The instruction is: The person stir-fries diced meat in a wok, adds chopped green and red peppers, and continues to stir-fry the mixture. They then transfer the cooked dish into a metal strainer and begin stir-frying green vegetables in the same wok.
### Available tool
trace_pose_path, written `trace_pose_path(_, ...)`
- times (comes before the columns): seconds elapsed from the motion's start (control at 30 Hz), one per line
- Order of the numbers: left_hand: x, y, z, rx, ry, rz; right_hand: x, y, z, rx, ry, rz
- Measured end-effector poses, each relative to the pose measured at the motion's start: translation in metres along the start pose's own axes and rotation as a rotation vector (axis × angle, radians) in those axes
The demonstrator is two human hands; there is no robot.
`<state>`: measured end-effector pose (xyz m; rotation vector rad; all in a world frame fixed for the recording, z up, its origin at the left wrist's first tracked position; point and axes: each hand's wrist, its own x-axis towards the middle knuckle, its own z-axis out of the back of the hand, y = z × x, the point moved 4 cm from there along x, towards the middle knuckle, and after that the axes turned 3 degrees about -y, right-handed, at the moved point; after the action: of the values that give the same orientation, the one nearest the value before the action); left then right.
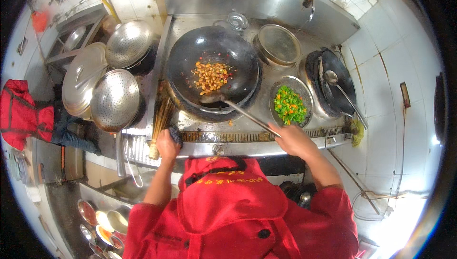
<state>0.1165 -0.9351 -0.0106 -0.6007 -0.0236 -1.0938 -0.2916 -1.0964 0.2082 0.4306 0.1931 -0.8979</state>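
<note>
My right hand [295,140] grips the long metal handle of a wok ladle [250,115]. The ladle's head rests low inside a large black wok [225,44], against the near edge of a heap of browned diced food with red bits [211,76]. At the stove's front edge, my left hand [167,144] is closed around a bunched dark cloth [175,135]. Just left of that hand lies a bamboo wok brush [159,123]. Right of the wok, chopped green and orange peppers [289,105] sit in a round strainer [310,96].
Perforated strainers [115,98] and a large metal lid [80,76] crowd the left side. A mesh-topped pot [279,44] stands behind the peppers. At the right, another wok [339,84] holds a ladle [332,77]. Someone in red [28,112] is at far left.
</note>
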Motion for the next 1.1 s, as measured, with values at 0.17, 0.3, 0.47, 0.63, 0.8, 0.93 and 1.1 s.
trace_pose_path(0.17,0.0,-0.002,0.002,0.031,-0.022,0.005,0.08,-0.018,-0.041,-0.074,-0.212,-0.097)
trace_pose_path(0.3,0.001,0.004,-0.006,0.029,-0.005,0.025,0.103,-0.029,-0.078,0.198,-0.409,-0.221)
trace_pose_path(0.47,0.002,-0.003,0.002,0.028,-0.007,0.008,0.132,-0.025,-0.113,1.164,-0.106,-0.325)
trace_pose_path(0.63,0.001,-0.006,0.003,0.023,-0.043,-0.009,0.096,0.004,-0.099,1.237,0.109,-0.205)
trace_pose_path(0.8,0.0,-0.003,0.002,0.05,0.027,0.006,0.091,-0.012,-0.095,0.463,-0.215,0.062)
trace_pose_path(0.93,0.001,0.003,-0.003,0.047,0.055,0.029,0.081,0.001,-0.102,0.033,-0.207,-0.127)
trace_pose_path(1.1,0.003,-0.002,0.0,0.054,0.083,0.023,0.051,-0.069,-0.129,0.737,-0.12,-0.259)
